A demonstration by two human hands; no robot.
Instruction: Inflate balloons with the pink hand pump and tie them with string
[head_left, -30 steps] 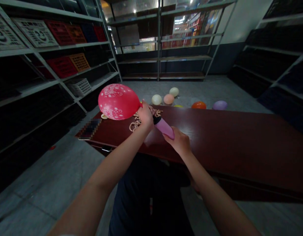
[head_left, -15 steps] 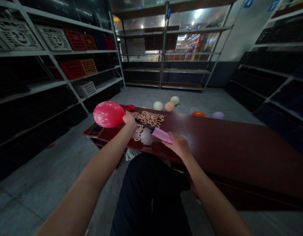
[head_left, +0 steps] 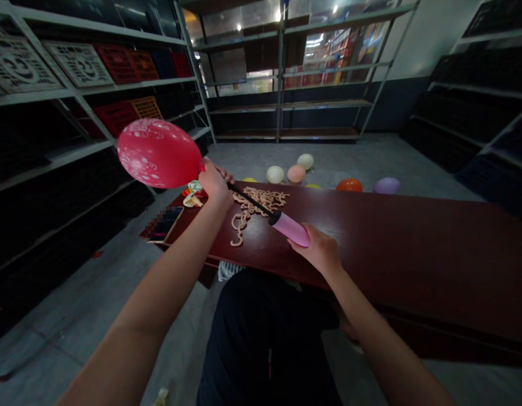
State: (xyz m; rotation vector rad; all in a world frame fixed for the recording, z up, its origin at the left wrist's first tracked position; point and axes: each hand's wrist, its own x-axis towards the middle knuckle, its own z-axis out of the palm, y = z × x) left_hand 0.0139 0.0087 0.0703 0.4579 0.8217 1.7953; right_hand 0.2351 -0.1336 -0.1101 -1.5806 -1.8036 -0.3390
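A red balloon (head_left: 158,152) with white print is blown up and sits on the tip of a hand pump. My left hand (head_left: 213,181) pinches the balloon's neck around the pump's nozzle, above the left end of a dark red table (head_left: 391,237). My right hand (head_left: 320,251) grips the pink pump handle (head_left: 291,228), and its black rod (head_left: 250,201) is pulled far out between the two hands. A heap of limp peach-coloured balloons (head_left: 254,208) lies on the table under the rod.
A phone (head_left: 165,223) rests on the table's left corner beside a few limp coloured balloons (head_left: 193,194). Several blown-up balloons (head_left: 291,172) lie on the floor beyond the table. Metal shelving with plastic crates (head_left: 117,62) lines the left, back and right sides.
The pump rod has been drawn out as my hands moved apart. The red balloon has risen and moved left with my left hand, and it looks bigger than half a second ago.
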